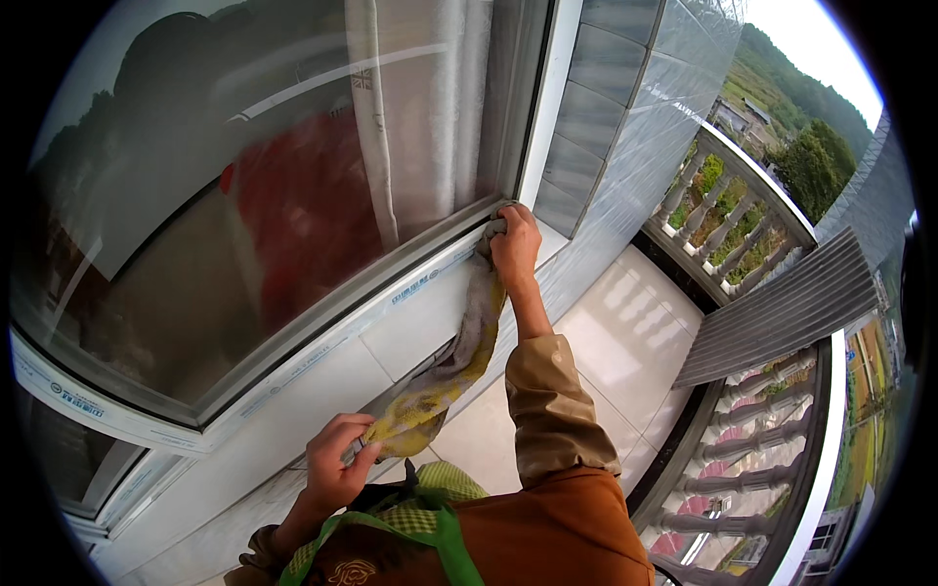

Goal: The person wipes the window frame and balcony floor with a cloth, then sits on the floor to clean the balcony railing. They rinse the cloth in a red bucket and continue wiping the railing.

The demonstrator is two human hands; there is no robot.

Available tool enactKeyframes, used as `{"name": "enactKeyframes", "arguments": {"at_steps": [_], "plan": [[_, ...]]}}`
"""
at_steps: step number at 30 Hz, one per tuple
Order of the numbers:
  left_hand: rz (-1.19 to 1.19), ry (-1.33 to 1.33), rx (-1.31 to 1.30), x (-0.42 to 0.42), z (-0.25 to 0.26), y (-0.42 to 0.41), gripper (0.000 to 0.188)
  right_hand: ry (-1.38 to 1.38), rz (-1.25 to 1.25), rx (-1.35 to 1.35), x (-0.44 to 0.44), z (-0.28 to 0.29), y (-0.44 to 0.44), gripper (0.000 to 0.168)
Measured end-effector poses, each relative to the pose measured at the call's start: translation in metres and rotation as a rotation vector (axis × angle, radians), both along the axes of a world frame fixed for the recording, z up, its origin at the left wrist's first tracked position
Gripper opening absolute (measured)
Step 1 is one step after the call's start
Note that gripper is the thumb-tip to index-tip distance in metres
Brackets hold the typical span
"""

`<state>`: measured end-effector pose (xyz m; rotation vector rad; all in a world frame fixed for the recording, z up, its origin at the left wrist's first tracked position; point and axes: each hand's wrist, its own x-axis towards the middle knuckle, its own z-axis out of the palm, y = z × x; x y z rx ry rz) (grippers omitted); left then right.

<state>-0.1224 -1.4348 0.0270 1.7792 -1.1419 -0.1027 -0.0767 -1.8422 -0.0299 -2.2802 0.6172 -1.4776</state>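
A grey and yellow cloth (469,351) stretches between my two hands. My right hand (516,245) grips its bunched upper end and presses it at the lower right corner of the window frame (352,311). With fingers and thumb, my left hand (337,458) pinches the lower yellow end, in front of the tiled wall below the window. The window glass (183,220) reflects hills and sky, and a curtain (374,124) and a red item (315,220) show behind it.
Grey tiles (593,95) cover the wall right of the window. Beyond the tiled balcony floor (623,337) stand stone balustrades (740,480), with a corrugated sheet (784,315) across their corner. A second window frame (132,491) is at the lower left.
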Motion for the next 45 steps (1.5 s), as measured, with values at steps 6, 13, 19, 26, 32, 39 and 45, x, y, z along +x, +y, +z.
{"name": "enactKeyframes", "arguments": {"at_steps": [6, 13, 19, 26, 32, 39, 45], "plan": [[0.020, 0.163, -0.037, 0.009, -0.011, 0.002, 0.016, 0.004, 0.351, -0.166, -0.014, 0.009, 0.091, 0.039], [-0.087, 0.064, 0.013, 0.007, -0.002, -0.012, 0.017, -0.055, 0.216, -0.177, -0.009, 0.003, 0.062, 0.036], [-0.107, 0.051, 0.015, 0.006, -0.002, -0.014, 0.018, -0.004, -0.041, -0.094, -0.006, -0.001, -0.004, 0.038], [-0.064, 0.043, 0.002, 0.000, 0.001, -0.006, 0.017, -0.039, -0.216, 0.124, 0.016, -0.013, 0.001, 0.042], [-0.058, -0.009, -0.021, -0.004, -0.001, 0.011, 0.018, 0.214, -0.267, 0.204, 0.019, -0.012, -0.021, 0.031], [-0.100, -0.004, -0.080, -0.012, -0.003, 0.023, 0.021, 0.692, -0.369, -0.288, 0.007, -0.027, -0.012, 0.020], [-0.074, 0.039, -0.076, -0.016, -0.011, 0.040, 0.022, 0.723, 0.138, -0.350, -0.016, 0.007, 0.109, 0.010]]}}
